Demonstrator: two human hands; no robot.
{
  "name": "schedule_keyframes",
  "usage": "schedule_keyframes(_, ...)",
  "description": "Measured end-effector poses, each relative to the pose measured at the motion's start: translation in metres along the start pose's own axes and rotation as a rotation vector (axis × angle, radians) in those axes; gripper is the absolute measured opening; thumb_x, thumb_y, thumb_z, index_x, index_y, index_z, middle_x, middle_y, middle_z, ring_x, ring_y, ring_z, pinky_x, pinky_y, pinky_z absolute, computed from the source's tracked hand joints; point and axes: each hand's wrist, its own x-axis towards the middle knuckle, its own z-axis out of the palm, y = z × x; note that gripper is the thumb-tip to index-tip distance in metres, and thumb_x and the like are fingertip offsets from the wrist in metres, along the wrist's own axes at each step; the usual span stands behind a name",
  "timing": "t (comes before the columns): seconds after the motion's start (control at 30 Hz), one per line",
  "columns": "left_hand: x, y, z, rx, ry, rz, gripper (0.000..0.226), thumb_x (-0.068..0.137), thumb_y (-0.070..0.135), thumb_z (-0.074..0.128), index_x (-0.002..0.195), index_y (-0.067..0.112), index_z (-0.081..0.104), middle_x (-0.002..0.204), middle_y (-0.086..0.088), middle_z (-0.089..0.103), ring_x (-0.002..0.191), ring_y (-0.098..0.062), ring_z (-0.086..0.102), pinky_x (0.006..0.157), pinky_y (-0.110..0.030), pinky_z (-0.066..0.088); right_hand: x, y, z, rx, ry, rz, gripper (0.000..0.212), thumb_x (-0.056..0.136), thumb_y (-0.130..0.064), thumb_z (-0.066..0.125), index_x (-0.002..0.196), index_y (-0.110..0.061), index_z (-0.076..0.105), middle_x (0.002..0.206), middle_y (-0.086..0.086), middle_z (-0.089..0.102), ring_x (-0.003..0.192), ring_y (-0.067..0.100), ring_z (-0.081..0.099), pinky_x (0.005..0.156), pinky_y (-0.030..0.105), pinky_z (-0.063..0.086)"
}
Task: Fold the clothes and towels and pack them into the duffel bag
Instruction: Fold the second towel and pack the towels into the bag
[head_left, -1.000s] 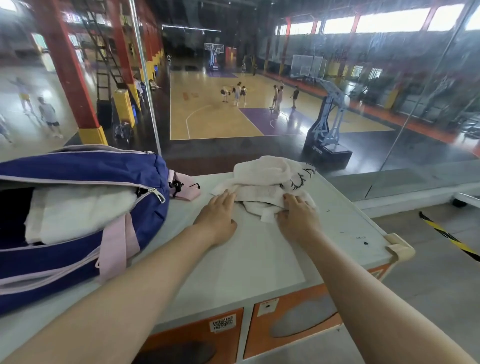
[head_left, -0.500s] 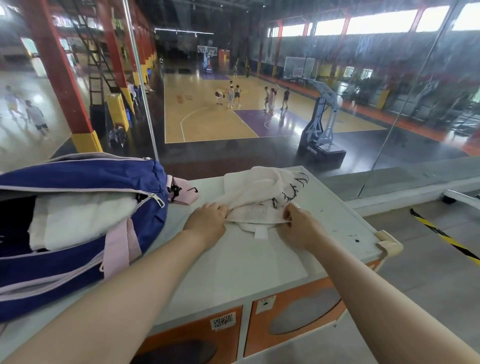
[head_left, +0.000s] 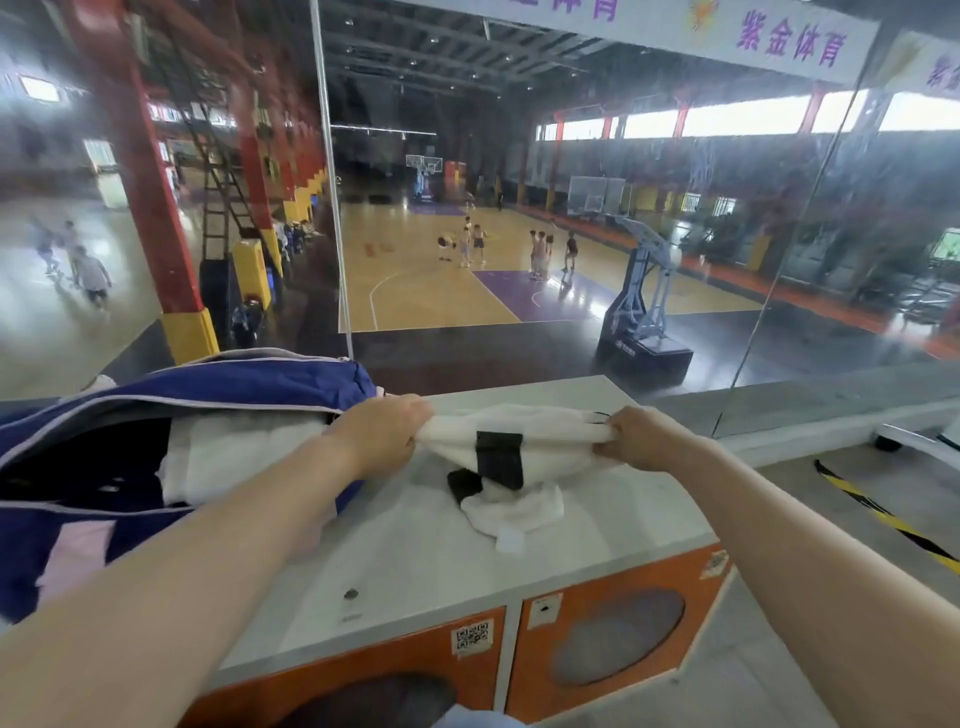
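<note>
A white garment (head_left: 550, 447) with black patches hangs stretched between my two hands above the white cabinet top (head_left: 415, 561). My left hand (head_left: 382, 436) grips its left end and my right hand (head_left: 641, 439) grips its right end. The garment's lower part droops and rests crumpled on the cabinet top. To the left lies the blue duffel bag (head_left: 223, 395) with pink trim, unzipped, with a folded white towel (head_left: 234, 457) showing inside.
The cabinet has orange doors (head_left: 613, 634) with round windows on its front. A glass wall (head_left: 519, 208) rises right behind the cabinet, with a basketball court below it. Grey floor with yellow-black tape (head_left: 893, 525) lies to the right.
Both hands have closed on the garment's ends and lifted it off the cabinet top, pulling it wide apart. The camera has tilted upward.
</note>
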Motion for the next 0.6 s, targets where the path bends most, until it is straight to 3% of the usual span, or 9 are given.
schedule_keyframes(0.07, 0.002, -0.007, -0.025, 0.02, 0.06, -0.027, 0.01, 0.088, 0.013, 0.052, 0.098, 0.012, 0.052, 0.103, -0.008, 0.053, 0.096, -0.028, 0.055, 0.079, -0.038, 0.043, -0.007, -0.005, -0.029, 0.116, 0.063, 0.038, 0.029, 0.093, -0.037, 0.058, 0.075, -0.015, 0.058, 0.071, 0.003, 0.062, 0.061, 0.022, 0.055, 0.055, 0.026, 0.044)
schedule_keyframes(0.17, 0.003, -0.013, -0.059, 0.02, 0.19, -0.116, 0.003, 0.087, 0.011, 0.051, 0.088, 0.013, 0.051, 0.096, -0.009, 0.055, 0.09, -0.032, 0.057, 0.076, -0.04, 0.046, -0.013, -0.017, -0.067, 0.261, 0.147, 0.078, 0.035, 0.099, -0.024, 0.047, 0.077, -0.002, 0.064, 0.066, 0.011, 0.07, 0.05, 0.023, 0.058, 0.048, 0.025, 0.048)
schedule_keyframes(0.23, 0.003, -0.016, -0.075, -0.043, 0.238, -0.205, 0.008, 0.089, 0.012, 0.047, 0.083, 0.016, 0.049, 0.09, -0.007, 0.058, 0.085, -0.033, 0.058, 0.073, -0.04, 0.049, -0.016, -0.025, -0.089, 0.395, 0.266, 0.08, 0.036, 0.099, -0.016, 0.042, 0.07, -0.004, 0.06, 0.051, 0.004, 0.065, 0.046, 0.021, 0.06, 0.042, 0.02, 0.045)
schedule_keyframes(0.3, 0.001, -0.021, -0.092, -0.129, 0.278, -0.28, 0.013, 0.094, 0.022, 0.043, 0.084, 0.019, 0.051, 0.083, -0.005, 0.061, 0.078, -0.031, 0.06, 0.072, -0.042, 0.051, -0.019, -0.032, -0.111, 0.641, 0.347, 0.093, 0.031, 0.099, -0.009, 0.039, 0.078, 0.0, 0.06, 0.045, 0.005, 0.064, 0.039, 0.018, 0.061, 0.039, 0.017, 0.047)
schedule_keyframes(0.37, -0.001, -0.026, -0.112, -0.17, 0.331, -0.315, 0.02, 0.097, 0.032, 0.043, 0.089, 0.019, 0.056, 0.082, -0.004, 0.062, 0.077, -0.029, 0.06, 0.072, -0.042, 0.051, -0.022, -0.04, -0.132, 0.929, 0.364, 0.093, 0.023, 0.098, -0.002, 0.036, 0.102, 0.006, 0.057, 0.059, 0.019, 0.069, 0.044, 0.024, 0.066, 0.042, 0.028, 0.056)
schedule_keyframes(0.43, -0.002, -0.027, -0.136, -0.264, 0.378, -0.348, 0.025, 0.098, 0.033, 0.044, 0.094, 0.014, 0.06, 0.084, -0.006, 0.062, 0.077, -0.027, 0.059, 0.068, -0.038, 0.048, -0.023, -0.049, -0.153, 1.131, 0.365, 0.057, 0.029, 0.097, 0.001, 0.035, 0.122, 0.004, 0.05, 0.083, 0.028, 0.07, 0.057, 0.03, 0.071, 0.049, 0.037, 0.06)
schedule_keyframes(0.5, 0.003, -0.024, -0.157, -0.533, 0.443, -0.395, 0.02, 0.098, 0.027, 0.048, 0.098, 0.012, 0.062, 0.085, -0.008, 0.064, 0.072, -0.023, 0.063, 0.063, -0.034, 0.049, -0.028, -0.062, -0.171, 1.308, 0.39, -0.005, 0.024, 0.099, 0.002, 0.034, 0.114, 0.002, 0.053, 0.092, 0.023, 0.067, 0.06, 0.026, 0.071, 0.052, 0.034, 0.061)
schedule_keyframes(0.6, 0.015, -0.018, -0.183, -1.049, 0.564, -0.455, 0.02, 0.086, 0.014, 0.062, 0.105, 0.009, 0.062, 0.097, -0.012, 0.068, 0.085, -0.026, 0.069, 0.078, -0.038, 0.059, -0.036, -0.079, -0.196, 1.464, 0.427, -0.115, 0.027, 0.097, 0.0, 0.034, 0.091, -0.006, 0.06, 0.09, 0.015, 0.062, 0.08, 0.028, 0.063, 0.062, 0.039, 0.061)
